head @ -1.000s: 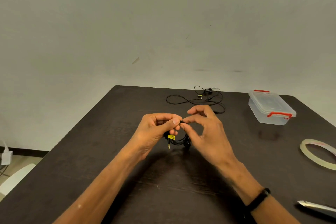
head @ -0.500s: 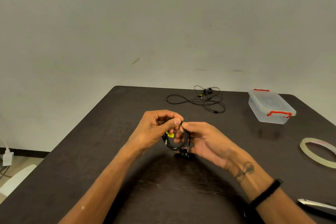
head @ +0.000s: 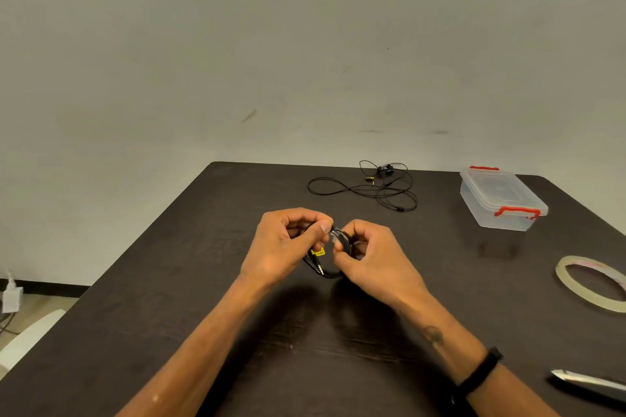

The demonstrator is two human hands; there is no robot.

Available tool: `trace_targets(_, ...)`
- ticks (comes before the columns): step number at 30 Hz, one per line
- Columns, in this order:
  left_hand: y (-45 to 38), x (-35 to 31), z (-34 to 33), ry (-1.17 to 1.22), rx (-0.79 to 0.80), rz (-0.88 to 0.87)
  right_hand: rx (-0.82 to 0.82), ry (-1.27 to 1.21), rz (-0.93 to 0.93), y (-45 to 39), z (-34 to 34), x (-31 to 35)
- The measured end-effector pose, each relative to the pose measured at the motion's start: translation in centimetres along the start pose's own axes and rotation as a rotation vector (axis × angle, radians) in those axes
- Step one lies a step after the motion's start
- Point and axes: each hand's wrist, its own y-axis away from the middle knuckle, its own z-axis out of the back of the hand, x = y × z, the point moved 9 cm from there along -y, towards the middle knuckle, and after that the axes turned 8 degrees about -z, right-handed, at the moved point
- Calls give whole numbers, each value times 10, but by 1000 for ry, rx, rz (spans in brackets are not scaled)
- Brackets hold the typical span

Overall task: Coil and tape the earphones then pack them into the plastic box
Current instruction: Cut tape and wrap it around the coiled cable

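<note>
Holding the coiled earphones [head: 327, 256] just above the surface [head: 169, 298], both hands work at the top of the bundle. The left hand [head: 284, 247] pinches it between thumb and curled fingers; the right hand [head: 369, 257] curls round the other side, seemingly pressing a clear strip of tape down. Wrapping it tight, with the loops kept together, should stop the coil springing open. Another, uncoiled earphone set [head: 369, 189] lies farther back, the plastic box [head: 501, 200] stands lidded to the right, and the tape roll [head: 592, 283] and a blade [head: 589, 382] lie nearer. Nothing blocks the way, though the lid must come off first.
</note>
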Motion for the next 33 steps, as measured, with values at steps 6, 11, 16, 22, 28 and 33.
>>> trace_targets(6,1,3,-1,5,-17,17,-210,175,226,14,9,22)
trace_targets(11,2,5,0,6,-46,18,-299,256,364,22,10,34)
trace_targets(16,-1,5,3,27,-63,4,-276,26,203,14,18,20)
trace_targets(22,-1,-1,-4,1,15,-50,-129,-450,-59,3,16,-1)
trace_targets(28,-1,-7,-8,-62,61,-102,104,-878,-345,3,-7,-17)
trace_targets(33,0,-4,-9,-40,50,-75,128,-886,-363,2,-7,-19)
